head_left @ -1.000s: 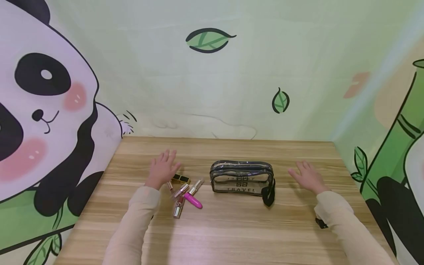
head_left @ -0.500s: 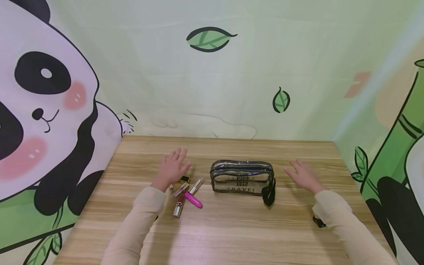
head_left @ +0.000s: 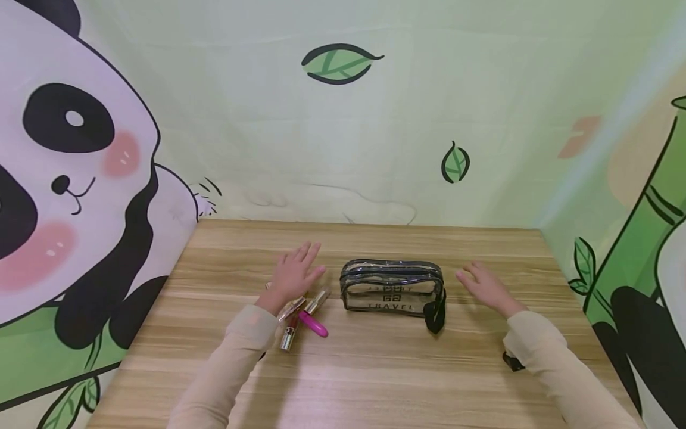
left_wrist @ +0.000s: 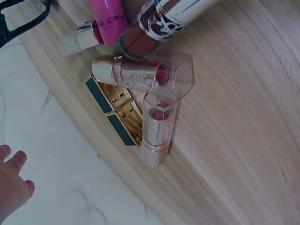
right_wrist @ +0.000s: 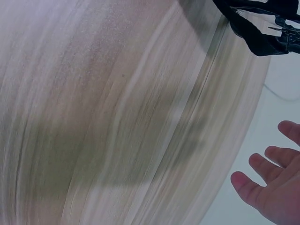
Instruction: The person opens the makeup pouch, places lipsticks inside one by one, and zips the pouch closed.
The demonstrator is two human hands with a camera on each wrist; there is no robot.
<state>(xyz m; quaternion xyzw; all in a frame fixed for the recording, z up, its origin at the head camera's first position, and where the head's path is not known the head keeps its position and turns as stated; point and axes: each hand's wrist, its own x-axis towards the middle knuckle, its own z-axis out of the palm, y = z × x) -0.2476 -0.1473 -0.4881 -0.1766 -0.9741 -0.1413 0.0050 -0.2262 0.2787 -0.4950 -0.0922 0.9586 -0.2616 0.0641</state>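
Observation:
My left hand [head_left: 293, 275], fingers spread and holding nothing, hovers over a small pile of lipsticks. In the left wrist view the pile shows a clear-capped lipstick [left_wrist: 136, 75], a second clear-capped lipstick [left_wrist: 158, 131], a bright pink tube [left_wrist: 110, 21], a dark red lip gloss tube [left_wrist: 140, 40] and a gold-and-black case [left_wrist: 115, 108]. From the head view my hand hides the case. A clear travel pouch [head_left: 393, 289] with black trim and strap stands between my hands. My right hand [head_left: 489, 289], also empty with fingers extended, is to the right of the pouch.
The wooden table [head_left: 402, 381] backs onto a pale green wall covering [head_left: 241, 119] printed with pandas, leaves and bamboo. A black strap [head_left: 513, 361] shows below the right sleeve.
My left hand has moved rightward across the lipsticks toward the pouch, covering the gold-and-black case. My right hand has shifted slightly left. The pouch and lipsticks have stayed in place.

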